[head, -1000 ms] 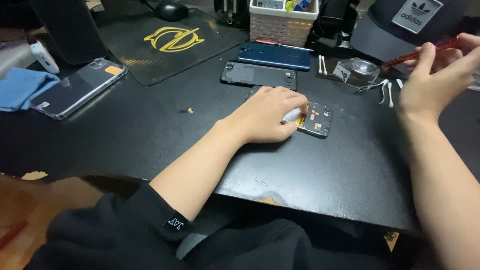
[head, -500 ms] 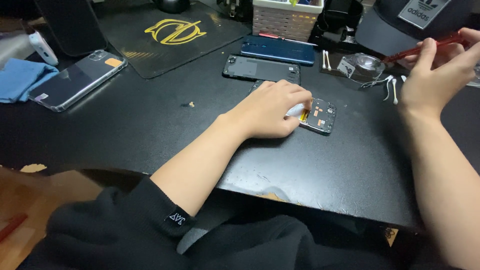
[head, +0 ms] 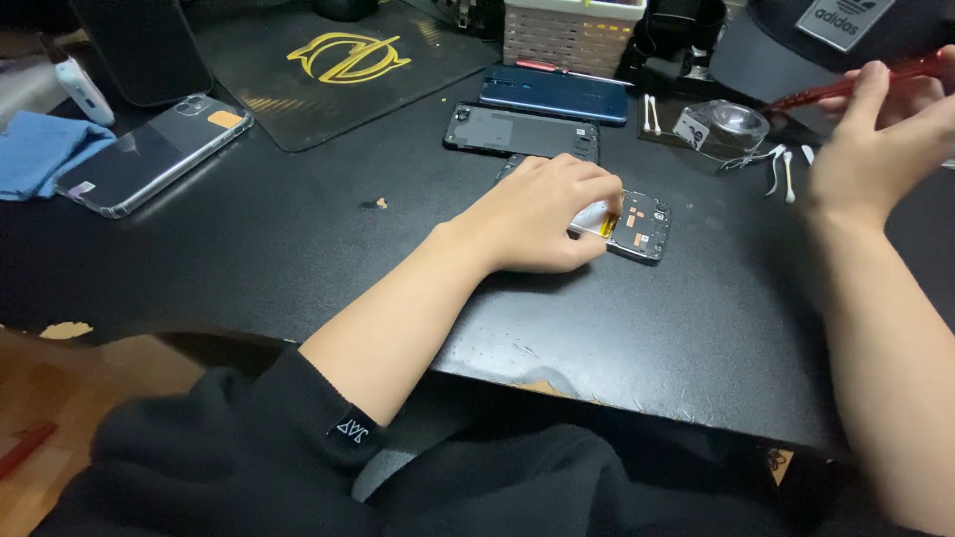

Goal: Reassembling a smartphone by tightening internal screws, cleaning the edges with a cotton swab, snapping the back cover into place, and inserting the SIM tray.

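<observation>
My left hand [head: 542,211] lies flat on an opened phone body [head: 637,225] in the middle of the black desk [head: 298,249], pressing it down; its circuit board shows at the right end. My right hand [head: 880,134] is raised at the far right, fingers closed around a thin red tool [head: 856,85] that points left. A black phone back cover [head: 522,132] lies just behind my left hand, and a blue phone [head: 554,94] lies behind that.
A phone in a clear case [head: 154,154] and a blue cloth [head: 35,149] lie at the left. A black mat with a yellow emblem [head: 348,60], a woven basket [head: 567,35], a clear tape dispenser [head: 721,127], cotton swabs [head: 781,169] and a dark cap [head: 846,30] stand behind.
My right hand has turned slightly with the red tool. The view has shifted a little. My left hand stays on the opened phone.
</observation>
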